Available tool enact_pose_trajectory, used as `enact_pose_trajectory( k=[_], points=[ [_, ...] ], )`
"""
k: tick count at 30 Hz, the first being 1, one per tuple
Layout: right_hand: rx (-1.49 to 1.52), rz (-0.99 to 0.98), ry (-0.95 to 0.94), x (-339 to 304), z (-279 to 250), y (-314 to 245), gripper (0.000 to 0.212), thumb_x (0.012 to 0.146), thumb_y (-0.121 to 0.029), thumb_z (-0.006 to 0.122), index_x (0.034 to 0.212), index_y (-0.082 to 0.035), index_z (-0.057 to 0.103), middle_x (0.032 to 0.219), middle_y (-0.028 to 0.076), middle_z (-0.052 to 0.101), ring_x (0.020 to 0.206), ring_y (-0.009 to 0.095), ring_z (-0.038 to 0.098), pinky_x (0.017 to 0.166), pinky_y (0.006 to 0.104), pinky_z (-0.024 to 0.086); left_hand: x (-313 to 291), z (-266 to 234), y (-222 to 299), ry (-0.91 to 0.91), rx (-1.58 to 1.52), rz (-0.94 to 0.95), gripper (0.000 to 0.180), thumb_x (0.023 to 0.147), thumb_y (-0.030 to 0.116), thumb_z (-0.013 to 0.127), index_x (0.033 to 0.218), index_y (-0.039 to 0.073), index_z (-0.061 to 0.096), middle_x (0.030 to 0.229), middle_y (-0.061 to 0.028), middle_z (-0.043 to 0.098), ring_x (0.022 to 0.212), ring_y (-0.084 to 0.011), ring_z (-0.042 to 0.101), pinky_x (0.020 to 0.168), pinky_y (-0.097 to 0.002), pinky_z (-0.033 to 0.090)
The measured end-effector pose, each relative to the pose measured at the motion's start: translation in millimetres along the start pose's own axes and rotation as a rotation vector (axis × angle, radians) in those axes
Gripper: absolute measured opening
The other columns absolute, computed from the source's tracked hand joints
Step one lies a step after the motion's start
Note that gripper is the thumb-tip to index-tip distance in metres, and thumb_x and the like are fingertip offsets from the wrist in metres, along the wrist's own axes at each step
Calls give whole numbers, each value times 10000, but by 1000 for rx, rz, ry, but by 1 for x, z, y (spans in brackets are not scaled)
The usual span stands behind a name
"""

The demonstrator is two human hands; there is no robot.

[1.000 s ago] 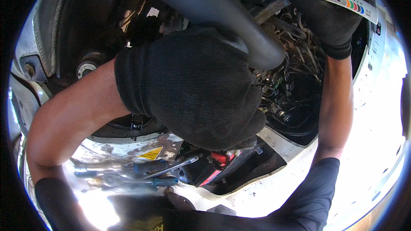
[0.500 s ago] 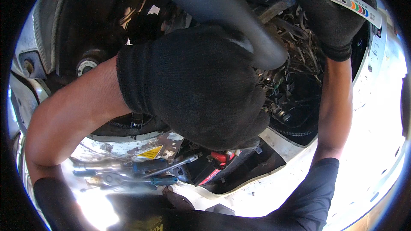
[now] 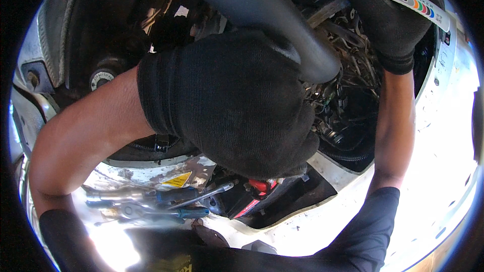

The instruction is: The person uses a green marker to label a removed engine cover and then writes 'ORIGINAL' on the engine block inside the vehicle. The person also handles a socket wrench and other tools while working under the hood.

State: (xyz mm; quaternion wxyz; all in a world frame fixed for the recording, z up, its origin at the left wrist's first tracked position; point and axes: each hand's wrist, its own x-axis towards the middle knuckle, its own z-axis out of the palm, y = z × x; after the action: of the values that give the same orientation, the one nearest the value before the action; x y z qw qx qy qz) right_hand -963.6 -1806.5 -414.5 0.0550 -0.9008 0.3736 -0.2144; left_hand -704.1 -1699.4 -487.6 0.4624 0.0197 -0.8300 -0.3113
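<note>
My left hand (image 3: pixel 237 106), in a black knit glove, is curled closed over the middle of the engine bay. Its fingertips are turned under and hidden, so what they grip does not show. A thick dark hose (image 3: pixel 257 10) comes down from the top and passes in front of this glove's upper edge, its rounded end just right of the knuckles. At the upper right my right hand (image 3: pixel 398 25), gloved the same way, is closed around a paint marker (image 3: pixel 416 4). The marker has a white barrel with coloured stripes and a teal cap pointing left.
Several ratchets and hand tools (image 3: pixel 151 204) lie on the white body panel at the lower left, beside a yellow label (image 3: pixel 176 179). Below my left glove sits a dark battery (image 3: pixel 287 196) with a red terminal cover (image 3: pixel 260 186). Tangled wiring (image 3: pixel 353 60) fills the space between my hands.
My left glove and the hose end have shifted very slightly right. The marker's capped end has risen a little in my right hand.
</note>
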Motion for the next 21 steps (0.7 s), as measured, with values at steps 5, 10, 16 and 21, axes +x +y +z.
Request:
enact_pose_trajectory(
  k=[5,10,16,21],
  points=[
    [-2,16,-14,5,-16,4,648,721,-173,949,1241,6,607,1122,97,721,984,187,709,804,327,606,1,1,-3,71,75,65,143,636,294,768,691,198,677,681,44,602,650,-152,631,576,-326,494],
    [9,37,3,5,-35,14,645,724,-171,947,1243,6,608,1125,98,721,987,188,709,806,328,606,1,0,-6,106,126,103,156,648,284,779,670,196,653,641,45,561,615,-146,614,555,-318,473],
    [0,9,-24,-3,-17,12,641,727,-168,945,1245,6,609,1128,99,721,990,188,709,810,329,607,6,5,-4,134,93,80,160,685,288,778,670,197,647,619,57,541,574,-134,595,525,-305,457],
    [14,6,-33,-3,-11,13,638,730,-165,942,1246,6,609,1131,100,722,992,189,709,813,329,608,-5,11,-6,145,88,86,146,696,292,776,689,195,667,639,47,573,606,-150,625,556,-314,500]
  ],
)
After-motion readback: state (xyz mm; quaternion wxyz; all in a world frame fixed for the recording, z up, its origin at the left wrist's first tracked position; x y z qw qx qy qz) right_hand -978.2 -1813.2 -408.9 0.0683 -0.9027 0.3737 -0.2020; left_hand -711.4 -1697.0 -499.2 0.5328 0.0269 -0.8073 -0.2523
